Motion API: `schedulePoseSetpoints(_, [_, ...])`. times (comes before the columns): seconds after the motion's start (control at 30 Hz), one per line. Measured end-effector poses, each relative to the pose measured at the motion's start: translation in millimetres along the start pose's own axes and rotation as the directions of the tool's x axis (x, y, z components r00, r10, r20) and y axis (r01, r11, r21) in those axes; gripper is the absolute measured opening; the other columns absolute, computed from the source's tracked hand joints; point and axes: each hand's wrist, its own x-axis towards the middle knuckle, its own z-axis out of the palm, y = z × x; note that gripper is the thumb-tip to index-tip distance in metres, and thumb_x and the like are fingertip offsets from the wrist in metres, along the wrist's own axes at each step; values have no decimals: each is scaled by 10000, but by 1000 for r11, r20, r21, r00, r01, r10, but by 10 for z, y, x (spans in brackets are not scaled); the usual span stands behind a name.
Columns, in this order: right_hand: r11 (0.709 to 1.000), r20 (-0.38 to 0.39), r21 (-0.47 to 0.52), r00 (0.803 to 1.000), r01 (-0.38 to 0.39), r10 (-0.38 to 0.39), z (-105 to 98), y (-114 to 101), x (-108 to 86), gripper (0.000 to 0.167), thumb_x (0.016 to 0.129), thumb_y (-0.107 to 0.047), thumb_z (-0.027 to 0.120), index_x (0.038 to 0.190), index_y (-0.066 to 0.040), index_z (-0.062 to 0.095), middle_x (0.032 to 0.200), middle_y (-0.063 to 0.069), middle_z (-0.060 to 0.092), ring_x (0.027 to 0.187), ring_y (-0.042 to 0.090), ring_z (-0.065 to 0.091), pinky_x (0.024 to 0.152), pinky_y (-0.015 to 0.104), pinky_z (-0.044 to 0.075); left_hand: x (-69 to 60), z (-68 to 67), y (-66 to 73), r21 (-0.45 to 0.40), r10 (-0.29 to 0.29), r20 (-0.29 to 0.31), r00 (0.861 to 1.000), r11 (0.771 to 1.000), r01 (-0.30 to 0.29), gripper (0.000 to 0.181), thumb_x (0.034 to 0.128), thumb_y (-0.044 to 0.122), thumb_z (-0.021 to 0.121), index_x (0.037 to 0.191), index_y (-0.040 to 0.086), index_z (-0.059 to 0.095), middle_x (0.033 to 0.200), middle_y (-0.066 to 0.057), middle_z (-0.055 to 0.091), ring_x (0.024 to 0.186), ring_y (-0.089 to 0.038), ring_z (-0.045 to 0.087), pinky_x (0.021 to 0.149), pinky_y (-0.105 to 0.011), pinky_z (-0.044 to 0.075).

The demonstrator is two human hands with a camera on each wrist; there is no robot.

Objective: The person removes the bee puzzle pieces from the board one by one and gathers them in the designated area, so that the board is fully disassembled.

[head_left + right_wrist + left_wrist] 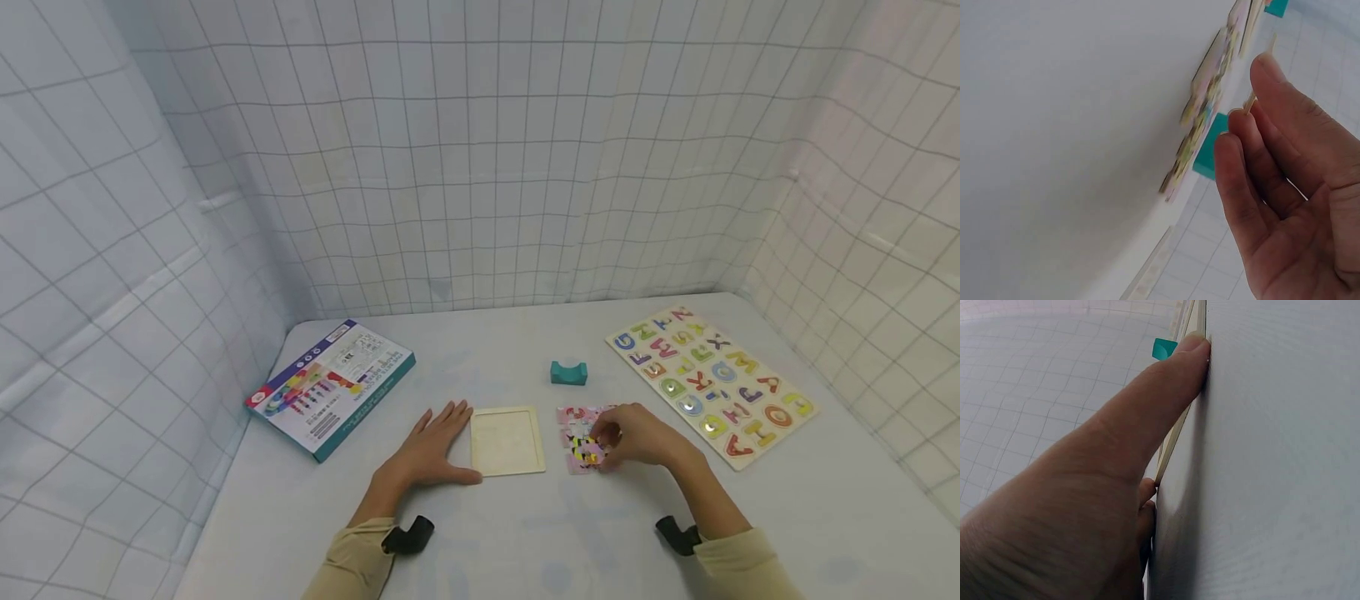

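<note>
My left hand (431, 454) rests on the table with its fingers spread. Its thumb and fingertips touch the left side of a shallow, square wooden puzzle tray (507, 443), which has a raised rim and nothing in it. To the tray's right lie several pink jigsaw pieces (577, 450) with yellow and black print, close together. Over their right side, my right hand (641, 435) pinches a thin puzzle piece (1274, 42) between thumb and fingers, seen edge-on in the right wrist view and held above the others. Its printed face is hidden.
Behind the loose pieces stands a teal block (568, 374) with a curved notch. A wooden alphabet board (723, 446) with coloured letters lies at the right. At the left is a flat printed box (333, 387) with teal sides. Grid-patterned white cloth walls (465, 183) enclose the table.
</note>
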Motion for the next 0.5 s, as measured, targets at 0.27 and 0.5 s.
schedulePoseSetpoints(0.27, [999,-34,1,999,-40,40,-98,240,-160,324,668,-145,882,935,-104,704,823,-18,614,770,139,530,669,232,479,19,-5,-9,6,-18,1,1000,1000,18,1114,715,630,749,1555,110,234,1638,-62,199,1530,-275,133,1239,-531,80])
schedulePoseSetpoints(0.5, [995,-68,-52,994,-85,81,-100,292,-219,324,646,-77,874,917,-91,697,808,-15,617,751,141,533,678,268,482,22,-8,9,-12,-22,7,1000,1000,22,1106,721,618,750,1555,109,232,1638,-64,199,1531,-275,128,1238,-534,77])
